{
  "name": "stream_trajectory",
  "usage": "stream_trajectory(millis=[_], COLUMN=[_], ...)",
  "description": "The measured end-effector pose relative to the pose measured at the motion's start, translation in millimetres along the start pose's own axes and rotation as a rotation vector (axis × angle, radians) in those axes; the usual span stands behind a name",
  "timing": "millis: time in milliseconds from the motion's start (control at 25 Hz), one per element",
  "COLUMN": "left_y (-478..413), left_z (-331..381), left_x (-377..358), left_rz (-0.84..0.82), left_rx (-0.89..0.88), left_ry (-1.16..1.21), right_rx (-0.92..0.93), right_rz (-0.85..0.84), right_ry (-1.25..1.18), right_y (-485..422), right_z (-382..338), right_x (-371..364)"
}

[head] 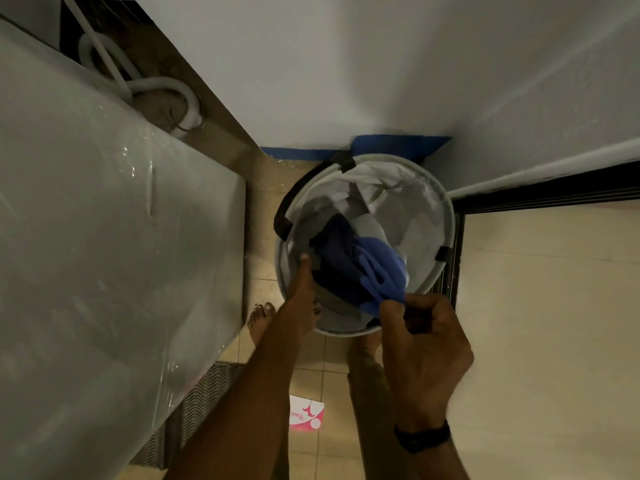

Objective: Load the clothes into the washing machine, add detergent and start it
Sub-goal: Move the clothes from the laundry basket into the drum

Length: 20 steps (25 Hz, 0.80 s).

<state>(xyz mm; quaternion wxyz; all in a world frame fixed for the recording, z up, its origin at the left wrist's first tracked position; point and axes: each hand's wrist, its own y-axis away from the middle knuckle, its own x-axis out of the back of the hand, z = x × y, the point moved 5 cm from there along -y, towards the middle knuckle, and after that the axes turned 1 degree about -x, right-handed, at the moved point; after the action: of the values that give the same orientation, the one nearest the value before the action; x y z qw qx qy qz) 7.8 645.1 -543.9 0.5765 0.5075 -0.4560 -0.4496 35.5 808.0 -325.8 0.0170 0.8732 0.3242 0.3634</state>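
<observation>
The laundry basket (440,199) is round, w/ thin white fabric walls on a stiff hoop rim and black strap handles. It stands on the beige tile floor (540,306), against the white wall (346,64) and a blue strip at its base. Inside lie soft, crumpled clothes (341,268): dark navy, grey and white pieces. The right hand (424,351), w/ a black wristband (420,436), pinches a bright blue garment (379,268) at the near rim, fingers (393,308) closed on the cloth; the garment's long axis runs from the hand into the basket centre. The left hand (303,289) reaches inside the left part, thumb up along the wall; its other fingers are hidden, so cannot tell the grip. The washing machine (104,220), smooth white under glossy plastic film, fills the left side, approx. just beside the basket. White hoses (166,88) coil behind it. A pink-white packet (306,412) lies on the floor between the bare feet.
</observation>
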Motion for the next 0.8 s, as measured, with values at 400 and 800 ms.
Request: stream_trajectory(millis=[400, 800], left_y=[4.6, 38.3], left_z=[3.4, 1.3], left_x=[-9.7, -25.2], left_rz=[-0.108, -0.249], left_rx=[-0.04, 0.024], left_ry=[-0.1, -0.013], right_rx=[0.225, 0.322], right_rz=[0.006, 0.02], right_ry=[-0.075, -0.124], right_y=[8.2, 6.5], right_z=[-14.5, -16.0], right_x=[-12.0, -5.0])
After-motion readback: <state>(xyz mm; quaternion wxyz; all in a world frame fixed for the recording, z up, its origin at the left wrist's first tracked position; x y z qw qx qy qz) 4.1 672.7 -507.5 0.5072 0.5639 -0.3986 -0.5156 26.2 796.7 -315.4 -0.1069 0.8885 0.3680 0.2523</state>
